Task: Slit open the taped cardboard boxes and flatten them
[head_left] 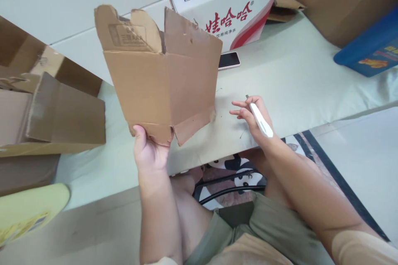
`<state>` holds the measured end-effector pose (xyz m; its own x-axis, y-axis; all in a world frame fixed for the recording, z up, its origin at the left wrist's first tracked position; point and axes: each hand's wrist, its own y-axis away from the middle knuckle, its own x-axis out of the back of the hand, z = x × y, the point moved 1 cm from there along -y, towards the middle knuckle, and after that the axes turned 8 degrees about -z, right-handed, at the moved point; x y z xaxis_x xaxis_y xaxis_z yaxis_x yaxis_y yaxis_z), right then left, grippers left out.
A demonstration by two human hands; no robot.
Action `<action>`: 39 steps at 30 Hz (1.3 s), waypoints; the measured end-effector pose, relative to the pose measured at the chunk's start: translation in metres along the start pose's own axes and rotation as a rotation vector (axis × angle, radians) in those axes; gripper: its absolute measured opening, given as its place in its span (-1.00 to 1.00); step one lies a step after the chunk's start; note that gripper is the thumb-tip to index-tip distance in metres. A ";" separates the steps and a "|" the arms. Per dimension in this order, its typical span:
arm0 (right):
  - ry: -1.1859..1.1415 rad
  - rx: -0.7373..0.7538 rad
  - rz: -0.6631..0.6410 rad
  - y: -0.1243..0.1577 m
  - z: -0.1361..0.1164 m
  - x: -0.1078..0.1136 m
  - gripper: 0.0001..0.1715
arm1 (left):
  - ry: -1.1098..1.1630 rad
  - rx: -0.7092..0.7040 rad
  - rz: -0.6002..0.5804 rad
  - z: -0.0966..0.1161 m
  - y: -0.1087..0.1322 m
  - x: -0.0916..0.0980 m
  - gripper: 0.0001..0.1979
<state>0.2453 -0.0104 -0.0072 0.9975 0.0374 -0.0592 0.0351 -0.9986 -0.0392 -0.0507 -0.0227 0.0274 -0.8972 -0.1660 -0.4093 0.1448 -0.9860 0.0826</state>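
Observation:
My left hand grips the lower edge of a brown cardboard box, thumb in front and the other fingers hidden behind it. The box is tilted up above the table, its flaps standing out at top and bottom, with faint print on the upper left flap. To the right of it, my right hand is closed around a slim white utility knife. A short grey tip shows at the knife's upper end. The knife and the box are apart.
A white carton with red lettering stands behind, and a phone lies before it. Opened cardboard boxes are at the left, near a yellow-green object. At the right are a blue container and a large brown carton. A pale cloth covers the table.

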 end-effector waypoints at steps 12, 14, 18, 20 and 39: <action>0.041 -0.053 -0.025 0.002 0.000 -0.001 -0.49 | -0.025 -0.096 0.042 -0.001 0.006 -0.008 -0.48; 0.029 -0.046 -0.049 0.002 -0.001 -0.002 -0.51 | -0.021 -0.140 0.016 -0.004 0.010 -0.010 -0.45; 0.022 0.016 -0.110 0.003 -0.004 -0.003 -0.55 | -0.040 -0.101 -0.069 -0.010 0.017 -0.011 -0.43; 0.035 0.033 -0.140 0.003 -0.006 -0.003 -0.57 | -0.046 -0.074 -0.081 -0.011 0.018 -0.011 -0.43; 0.112 0.028 -0.112 0.005 -0.007 -0.003 -0.56 | -0.094 -0.073 0.020 -0.011 0.016 -0.006 -0.39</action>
<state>0.2426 -0.0158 -0.0006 0.9881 0.1423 0.0582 0.1461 -0.9870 -0.0675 -0.0387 -0.0380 0.0208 -0.9284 -0.1870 -0.3213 0.1900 -0.9815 0.0221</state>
